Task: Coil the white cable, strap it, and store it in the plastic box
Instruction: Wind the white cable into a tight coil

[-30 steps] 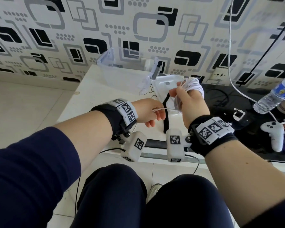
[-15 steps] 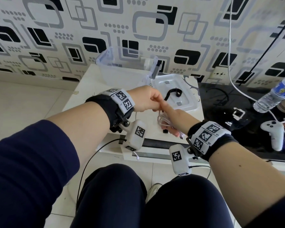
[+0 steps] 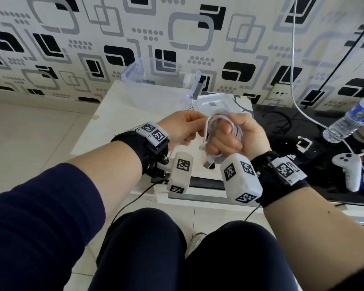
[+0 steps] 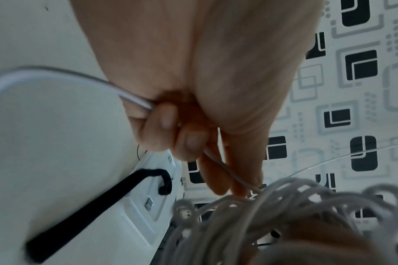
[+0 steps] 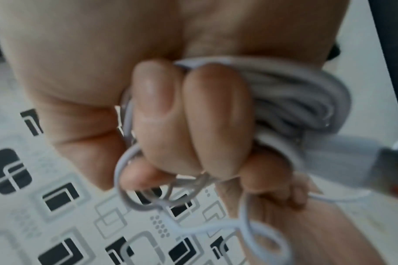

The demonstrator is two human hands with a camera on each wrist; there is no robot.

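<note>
White cable sat looped in our right hand, fingers curled tight so the loops stayed together. Our left hand pinched the loose end, ready to wind it.

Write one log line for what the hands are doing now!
right hand: grips coiled white cable | left hand: pinches loose strand | black strap: on table | plastic box: empty-looking
</note>
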